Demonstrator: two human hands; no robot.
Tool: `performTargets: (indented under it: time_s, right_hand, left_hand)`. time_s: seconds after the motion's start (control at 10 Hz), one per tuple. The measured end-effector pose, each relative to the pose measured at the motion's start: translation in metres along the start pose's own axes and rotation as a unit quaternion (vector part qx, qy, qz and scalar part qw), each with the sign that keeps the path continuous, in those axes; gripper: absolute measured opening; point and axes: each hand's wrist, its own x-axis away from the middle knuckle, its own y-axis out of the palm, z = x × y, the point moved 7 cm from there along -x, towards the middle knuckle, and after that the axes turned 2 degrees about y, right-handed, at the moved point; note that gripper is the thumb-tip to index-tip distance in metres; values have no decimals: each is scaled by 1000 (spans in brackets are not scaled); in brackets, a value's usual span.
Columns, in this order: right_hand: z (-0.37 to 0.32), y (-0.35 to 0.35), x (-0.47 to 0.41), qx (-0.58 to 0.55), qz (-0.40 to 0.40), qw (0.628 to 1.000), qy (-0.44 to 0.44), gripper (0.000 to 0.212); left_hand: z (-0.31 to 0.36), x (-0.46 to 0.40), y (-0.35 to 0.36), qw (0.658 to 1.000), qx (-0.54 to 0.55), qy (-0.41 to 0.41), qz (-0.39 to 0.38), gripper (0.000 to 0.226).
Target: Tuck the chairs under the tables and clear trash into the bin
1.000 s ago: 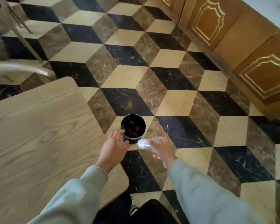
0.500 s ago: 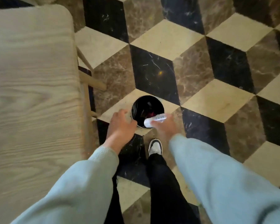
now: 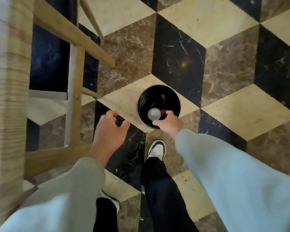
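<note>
From where I watch, the bin [image 3: 158, 107] is a small round black can with a thin metal rim, standing on the cube-patterned marble floor [image 3: 208, 52] just ahead of the person's feet. Looking straight down into it I see a dark liner, something dark red low inside, and a clear plastic bottle [image 3: 154, 114] end-on over the near part of the opening, so that only its pale round end shows. The right hand [image 3: 170, 123] is over the bin's near rim, thumb and fingers spread around the bottle; I cannot tell whether they are gripping it or are just apart from it. The left hand [image 3: 110, 129] hangs beside the bin on its left, above a black tile, fingers loosely curled and apart, holding nothing and touching nothing. Along the left edge runs the wooden table [image 3: 8, 97], blurred and cut off by the frame, with its under-frame and rails showing beneath it against the floor. I see no chair that I can make out for certain among those rails. Both grey sleeves [image 3: 233, 173] fill the bottom of the view and hide much of the floor there. One white and black shoe [image 3: 156, 149] shows clearly below the bin; the other [image 3: 114, 202] is mostly hidden behind the left sleeve and the dark trousers [image 3: 162, 195]. What else lies in the bin is too dark to tell.
</note>
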Motion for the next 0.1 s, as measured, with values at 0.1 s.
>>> performTargets:
  time_s: [0.1]
  right_hand:
    - [15,0,13,15,7,1000,-4,75]
  left_hand:
    - [-3,6,3,1000,-2,3,-5,59]
